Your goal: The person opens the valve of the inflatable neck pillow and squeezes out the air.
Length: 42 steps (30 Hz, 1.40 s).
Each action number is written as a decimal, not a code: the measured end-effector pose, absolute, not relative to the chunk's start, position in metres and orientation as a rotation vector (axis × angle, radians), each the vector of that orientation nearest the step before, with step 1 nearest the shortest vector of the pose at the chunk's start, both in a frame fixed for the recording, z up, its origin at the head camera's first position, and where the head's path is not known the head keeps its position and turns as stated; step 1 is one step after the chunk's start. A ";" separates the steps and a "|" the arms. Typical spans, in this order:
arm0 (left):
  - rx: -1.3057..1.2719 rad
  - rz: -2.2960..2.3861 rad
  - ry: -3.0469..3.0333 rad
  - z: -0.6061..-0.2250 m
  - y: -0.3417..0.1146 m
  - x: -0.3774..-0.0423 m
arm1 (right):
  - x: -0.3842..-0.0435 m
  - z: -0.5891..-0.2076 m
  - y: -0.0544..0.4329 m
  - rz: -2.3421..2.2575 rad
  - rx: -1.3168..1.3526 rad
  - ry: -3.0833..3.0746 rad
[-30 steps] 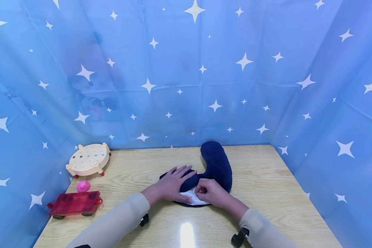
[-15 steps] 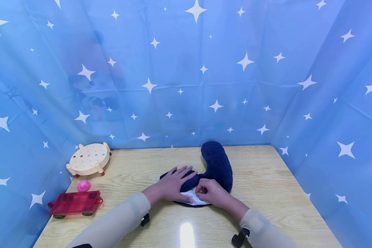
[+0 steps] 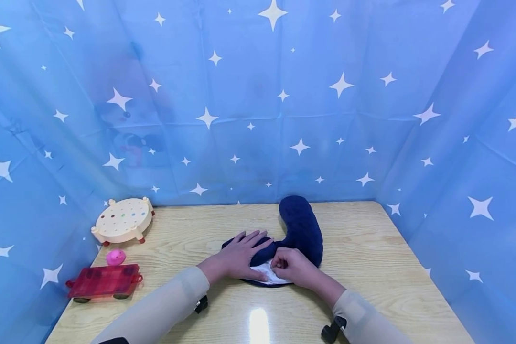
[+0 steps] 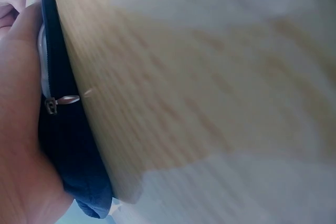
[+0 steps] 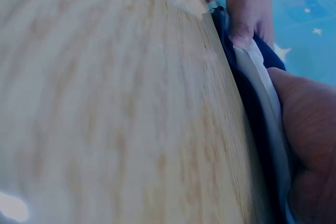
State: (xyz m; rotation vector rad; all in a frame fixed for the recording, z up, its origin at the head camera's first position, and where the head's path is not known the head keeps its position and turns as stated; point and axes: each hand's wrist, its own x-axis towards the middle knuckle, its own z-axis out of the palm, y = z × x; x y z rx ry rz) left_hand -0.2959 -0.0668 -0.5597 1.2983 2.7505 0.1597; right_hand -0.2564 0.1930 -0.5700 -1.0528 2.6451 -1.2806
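A navy U-shaped neck pillow lies on the wooden table, one arm of it pointing to the back. Along its near side the cover gapes, and a white inner shows. Spread flat over the pillow's left part is my left hand, its thumb on the white inner. My right hand has its fingers curled at the right end of the gap, gripping the pillow there; its fingertips are partly hidden. In the left wrist view a metal zipper pull hangs on the navy cover edge.
At the table's left side stand a cream round toy stool with coloured dots, a small pink toy and a red see-through wheeled cart. A blue star-patterned curtain encloses the back and sides of the table.
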 end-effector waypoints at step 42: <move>1.249 0.266 2.672 -0.560 -0.067 -0.300 | -0.257 -0.572 0.194 -1.303 -1.029 2.619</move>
